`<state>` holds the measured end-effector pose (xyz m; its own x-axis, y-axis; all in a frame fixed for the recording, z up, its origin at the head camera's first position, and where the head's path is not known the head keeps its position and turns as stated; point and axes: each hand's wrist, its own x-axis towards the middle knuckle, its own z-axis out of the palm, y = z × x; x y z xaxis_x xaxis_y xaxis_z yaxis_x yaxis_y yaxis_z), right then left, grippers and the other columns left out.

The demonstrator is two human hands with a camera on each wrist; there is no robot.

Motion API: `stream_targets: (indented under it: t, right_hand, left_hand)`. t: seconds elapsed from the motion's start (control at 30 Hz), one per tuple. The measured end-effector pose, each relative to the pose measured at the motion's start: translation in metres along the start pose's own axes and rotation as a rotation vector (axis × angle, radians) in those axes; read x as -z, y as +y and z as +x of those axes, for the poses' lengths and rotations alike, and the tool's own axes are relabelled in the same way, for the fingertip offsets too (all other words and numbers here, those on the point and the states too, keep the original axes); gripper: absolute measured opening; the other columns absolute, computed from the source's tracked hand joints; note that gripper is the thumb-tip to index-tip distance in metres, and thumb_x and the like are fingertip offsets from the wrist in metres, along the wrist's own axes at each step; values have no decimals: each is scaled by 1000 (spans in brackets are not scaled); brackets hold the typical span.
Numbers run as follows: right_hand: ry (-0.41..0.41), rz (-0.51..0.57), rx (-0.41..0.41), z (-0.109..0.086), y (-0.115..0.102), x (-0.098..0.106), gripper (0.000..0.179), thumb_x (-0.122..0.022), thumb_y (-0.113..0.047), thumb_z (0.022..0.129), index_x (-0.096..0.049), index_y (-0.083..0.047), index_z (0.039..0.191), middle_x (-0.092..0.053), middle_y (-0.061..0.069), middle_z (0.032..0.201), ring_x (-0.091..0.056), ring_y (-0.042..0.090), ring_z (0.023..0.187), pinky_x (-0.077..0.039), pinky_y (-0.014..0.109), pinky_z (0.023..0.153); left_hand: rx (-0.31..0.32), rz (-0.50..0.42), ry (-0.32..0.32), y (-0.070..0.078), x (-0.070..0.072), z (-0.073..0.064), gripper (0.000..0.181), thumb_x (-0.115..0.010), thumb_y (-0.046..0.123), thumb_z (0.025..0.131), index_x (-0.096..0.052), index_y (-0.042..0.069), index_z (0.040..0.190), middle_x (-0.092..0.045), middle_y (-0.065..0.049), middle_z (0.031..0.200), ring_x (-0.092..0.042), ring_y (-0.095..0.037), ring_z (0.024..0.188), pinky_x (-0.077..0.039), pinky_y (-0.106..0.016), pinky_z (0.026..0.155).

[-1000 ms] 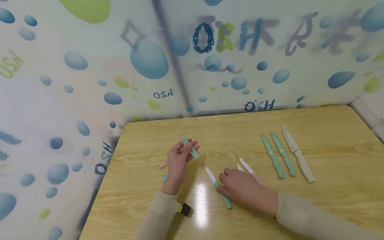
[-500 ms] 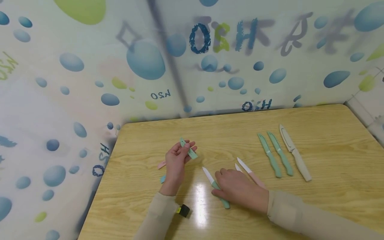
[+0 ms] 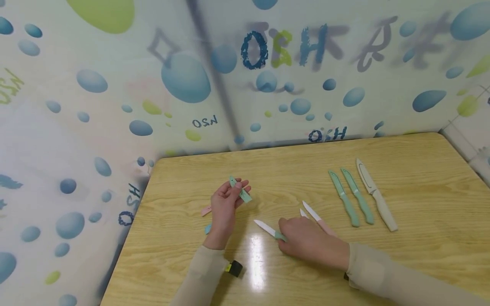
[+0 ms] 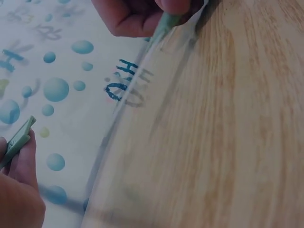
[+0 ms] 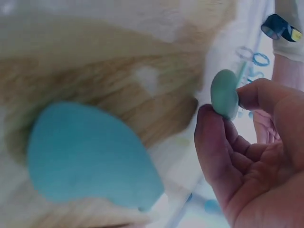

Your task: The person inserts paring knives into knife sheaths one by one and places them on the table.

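Note:
My left hand (image 3: pixel 225 208) holds a green knife sheath (image 3: pixel 245 196), thumb over it, fingers behind; the sheath (image 4: pixel 20 140) also shows at the lower left of the left wrist view. My right hand (image 3: pixel 311 238) pinches the green handle (image 3: pixel 280 236) of a small knife whose white blade (image 3: pixel 264 227) points left toward the left hand. In the right wrist view, thumb and finger grip that rounded handle (image 5: pixel 224 94). Just beyond the right hand lie a pink-handled knife (image 3: pixel 317 216) and another white blade (image 3: pixel 303 213), its handle hidden under the hand.
Two green sheathed knives (image 3: pixel 343 198) (image 3: pixel 357 196) and a larger cream sheathed knife (image 3: pixel 377 194) lie at the right of the wooden table (image 3: pixel 283 170). A pink sheath (image 3: pixel 206 211) and a blue piece (image 3: pixel 208 229) lie beside the left wrist. A blurred teal shape (image 5: pixel 90 154) fills the right wrist view's lower left.
My right hand has taken hold of the green-handled knife and turned it, so its blade lies flatter and points more to the left. The left hand stays put with the sheath.

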<state>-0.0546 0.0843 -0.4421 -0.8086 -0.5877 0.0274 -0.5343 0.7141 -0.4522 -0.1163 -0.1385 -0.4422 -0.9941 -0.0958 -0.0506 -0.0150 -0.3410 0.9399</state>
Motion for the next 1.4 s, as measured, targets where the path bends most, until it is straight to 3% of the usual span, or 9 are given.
stream_targets:
  t: [0.13,0.3,0.4,0.57,0.73,1.0,1.2,1.4]
  right_hand:
    - [-29,95,-62,-6,1,12,28,-74,-15,89,-50,-18,75,-43,-10,58,-37,4,48,-32,20,39]
    - [-2,160,-33,-13,7,26,21,-73,-14,91,-54,-17,82,-40,-13,59,-32,0,49,-29,17,42]
    - [7,228,-13,-16,12,33,15,-72,-15,94,-58,-16,89,-45,-14,64,-36,-1,53,-34,18,45]
    - [32,385,5,-20,24,38,8,-67,-17,102,-61,-14,105,-63,-12,84,-57,0,73,-53,22,61]
    - [56,472,-27,-27,35,39,22,-63,-17,105,-61,-4,123,-71,-5,96,-66,5,86,-59,24,67]
    - [63,527,-72,-38,46,38,28,-57,-19,109,-58,-1,130,-70,-2,95,-66,7,86,-58,25,69]
    - [155,478,-26,-44,47,33,24,-51,-12,110,-55,-1,131,-59,-4,90,-51,4,74,-48,24,60]
    - [236,440,-42,-47,47,32,21,-52,-10,109,-57,-1,128,-62,0,94,-51,3,75,-47,23,60]
  left_hand:
    - [6,-6,2,2,0,2,35,-61,7,105,-56,-15,131,-76,-14,112,-77,-21,97,-62,-35,89]
    - [11,-19,6,3,1,4,37,-61,7,105,-54,-16,133,-77,-14,111,-76,-22,98,-61,-35,91]
    - [21,-33,8,3,1,4,36,-60,7,105,-54,-16,132,-77,-13,110,-76,-21,99,-61,-34,90]
    - [56,-69,1,-1,-3,2,25,-61,7,105,-60,-8,125,-77,-13,107,-77,-22,98,-61,-34,89]
    - [82,-98,-10,-5,-9,1,22,-61,8,105,-61,-6,122,-77,-14,106,-77,-20,96,-62,-33,89]
    - [110,-122,-43,-10,-25,-3,24,-60,8,106,-59,-8,124,-77,-14,107,-77,-19,96,-62,-32,88]
    - [144,-149,-50,-14,-37,-6,23,-55,8,108,-55,-8,124,-77,-12,104,-76,-18,95,-62,-32,88]
    - [179,-170,-45,-18,-43,-8,32,-55,9,108,-47,-14,130,-76,-12,105,-76,-18,96,-61,-31,89]
